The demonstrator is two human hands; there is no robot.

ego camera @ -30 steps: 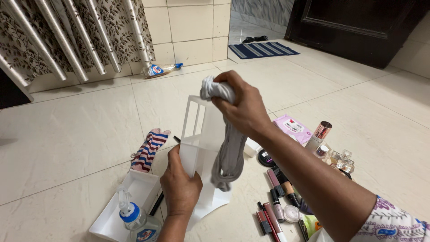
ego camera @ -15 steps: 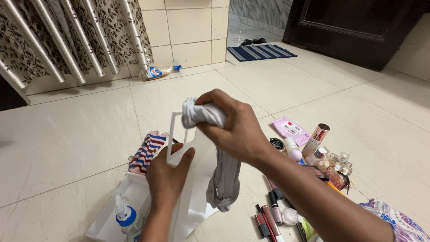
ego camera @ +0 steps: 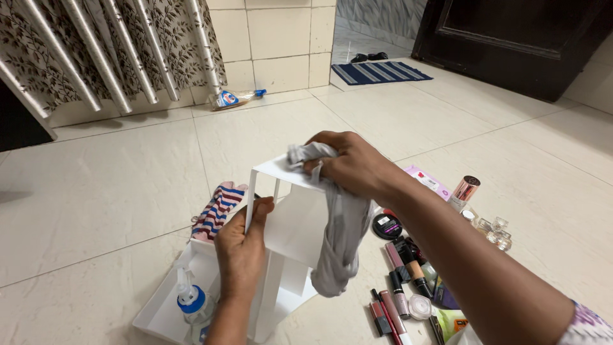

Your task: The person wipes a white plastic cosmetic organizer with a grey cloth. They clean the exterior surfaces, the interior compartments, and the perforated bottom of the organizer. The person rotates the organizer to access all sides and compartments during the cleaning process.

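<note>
1. I am over a pale tiled floor [ego camera: 115, 185]; a patterned curtain [ego camera: 96, 51] hangs at the back left, a dark door [ego camera: 511, 38] stands at the back right, and a striped blue mat [ego camera: 380, 71] lies beside it.
2. My left hand [ego camera: 241, 246] is closed around the front upright edge of a white plastic organiser rack [ego camera: 290, 223], thumb on the near face, holding it tilted above the floor.
3. My right hand [ego camera: 348, 165] is clenched on a bunched grey cloth [ego camera: 338, 243], pressing the wad onto the rack's top panel; the rest of the cloth hangs down the rack's right side.
4. A white tray [ego camera: 185, 287] sits under the rack, with a blue-capped pump bottle [ego camera: 193, 305] in it.
5. A striped sock [ego camera: 217, 211] lies on the floor just left of the rack.
6. To the right, cosmetics are scattered: a round black compact [ego camera: 386, 225], lipstick tubes [ego camera: 389, 310], a rose-capped bottle [ego camera: 463, 191] and small glass perfume bottles [ego camera: 495, 231].
</note>
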